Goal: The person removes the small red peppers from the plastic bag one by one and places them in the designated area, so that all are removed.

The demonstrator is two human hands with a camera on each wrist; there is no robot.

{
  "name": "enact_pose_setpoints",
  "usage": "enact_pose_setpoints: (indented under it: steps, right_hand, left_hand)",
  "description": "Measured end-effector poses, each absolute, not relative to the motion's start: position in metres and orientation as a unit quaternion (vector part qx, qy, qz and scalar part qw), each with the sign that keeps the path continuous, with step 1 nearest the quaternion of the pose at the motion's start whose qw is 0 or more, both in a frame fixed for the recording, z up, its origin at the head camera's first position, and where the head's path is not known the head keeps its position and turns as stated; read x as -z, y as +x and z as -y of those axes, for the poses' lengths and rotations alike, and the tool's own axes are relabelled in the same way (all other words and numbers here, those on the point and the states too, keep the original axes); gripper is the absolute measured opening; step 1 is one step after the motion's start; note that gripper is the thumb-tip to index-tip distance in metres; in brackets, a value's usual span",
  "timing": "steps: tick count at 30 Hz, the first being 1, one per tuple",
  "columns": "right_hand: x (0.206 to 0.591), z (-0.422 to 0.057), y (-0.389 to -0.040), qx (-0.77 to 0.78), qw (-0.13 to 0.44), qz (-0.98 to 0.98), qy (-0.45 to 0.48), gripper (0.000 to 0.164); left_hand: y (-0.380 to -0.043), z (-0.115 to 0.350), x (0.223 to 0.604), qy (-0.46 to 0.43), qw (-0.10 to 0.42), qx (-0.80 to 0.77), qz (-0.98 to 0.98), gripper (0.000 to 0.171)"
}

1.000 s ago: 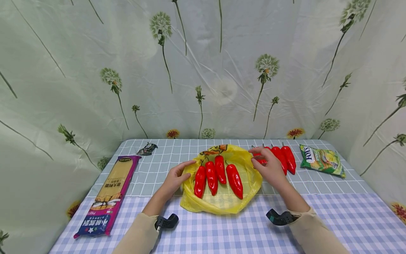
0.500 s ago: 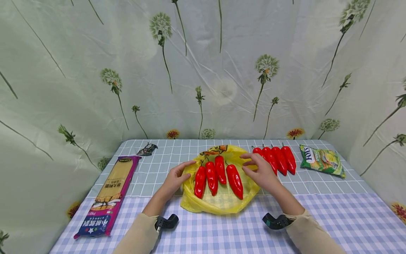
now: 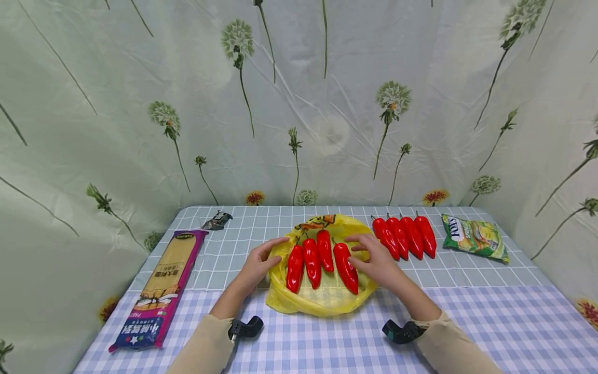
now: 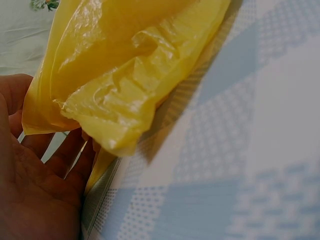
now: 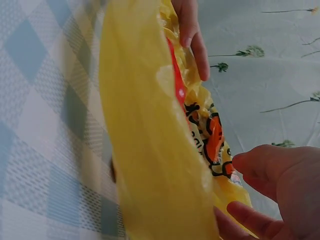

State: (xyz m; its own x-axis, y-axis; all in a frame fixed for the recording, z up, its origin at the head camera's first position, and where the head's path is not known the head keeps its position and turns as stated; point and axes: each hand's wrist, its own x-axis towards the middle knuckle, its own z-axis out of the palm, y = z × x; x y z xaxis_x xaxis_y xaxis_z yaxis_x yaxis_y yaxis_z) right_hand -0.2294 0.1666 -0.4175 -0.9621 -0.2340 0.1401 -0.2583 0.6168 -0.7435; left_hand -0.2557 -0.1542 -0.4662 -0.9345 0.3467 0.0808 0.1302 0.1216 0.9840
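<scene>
Two hands at a yellow bag holding four red peppers

At far left, a pasta package [image 3: 159, 291] lies flat and slanted across the grey gridded cloth [image 3: 254, 221] and the blue-and-white checked cloth [image 3: 322, 345]. A small black wrapper [image 3: 217, 221] lies just beside its far end.

Next, the left hand [image 3: 256, 266] is at the left side of the yellow bag [image 3: 322, 310]. Its thumb and index finger stand apart; the left wrist view shows the remaining fingers extended against the bag's outside, with no firm hold seen.

The bag rests mouth up at centre, spanning both cloths, with dark and orange print at its far rim. Inside lie four red peppers [image 3: 312, 265], stems pointing away from the person: three close together at left, the fourth slightly apart at right.

The right hand [image 3: 376, 261] reaches over the bag's right side, fingers loosely bent and spread, gripping nothing. Its thumb tip overlaps the rightmost pepper; contact cannot be determined.

Right of the bag, four more red peppers [image 3: 412, 238] lie side by side in a row. Near them, at far right, lies a green FOX'S packet [image 3: 475, 238].
</scene>
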Motion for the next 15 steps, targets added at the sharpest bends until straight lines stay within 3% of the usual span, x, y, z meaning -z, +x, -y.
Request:
enact_pose_setpoints:
  steps: [15]
  right_hand:
    - [0.4247, -0.1588, -0.2267, -0.390, 0.010, 0.912, 0.129, 0.044]
  left_hand:
    - [-0.2550, 0.1538, 0.4649, 0.155, 0.083, -0.641, -0.747, 0.047]
